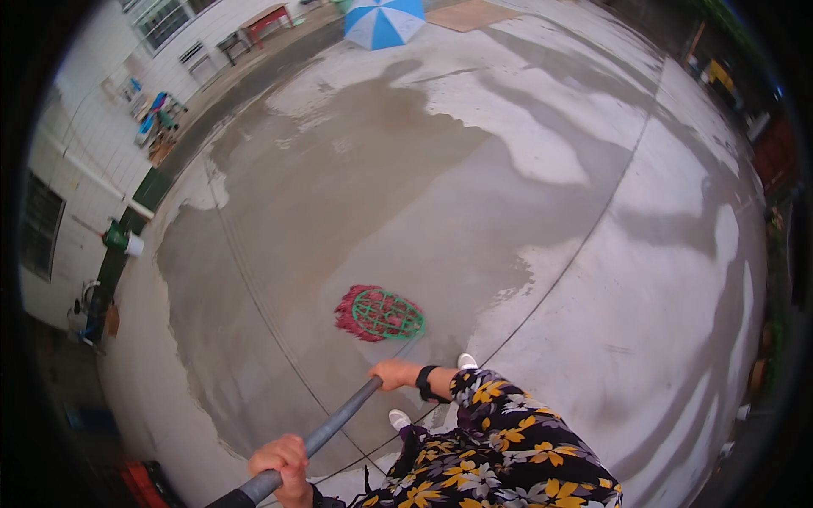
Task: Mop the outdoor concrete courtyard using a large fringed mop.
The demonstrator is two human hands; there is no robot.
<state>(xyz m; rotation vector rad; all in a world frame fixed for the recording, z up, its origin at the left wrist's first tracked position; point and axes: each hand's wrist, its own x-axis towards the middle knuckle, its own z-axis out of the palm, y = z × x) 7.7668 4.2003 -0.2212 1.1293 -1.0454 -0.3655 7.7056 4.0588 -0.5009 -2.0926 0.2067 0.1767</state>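
Observation:
Both my hands grip the grey pole (pixel 346 416) of a broom, which slants from the lower left towards the middle. My left hand (pixel 282 462) is closed around it near the bottom edge of the view. Further down the shaft, my right hand (pixel 392 374) holds it, with a black band on the wrist. Beyond that hand the broom head (pixel 386 314), a green plastic lattice with dark red bristles, lies at the wet concrete (pixel 305 209). The pole's near end runs out of view.
Seams (pixel 571 260) cross the wet and dry yard floor. A blue and white umbrella (pixel 384 22) stands far ahead beside a brown board (pixel 470 14). Along the left wall are a red table (pixel 265 20), a green container (pixel 116 236) and a white bucket (pixel 134 245).

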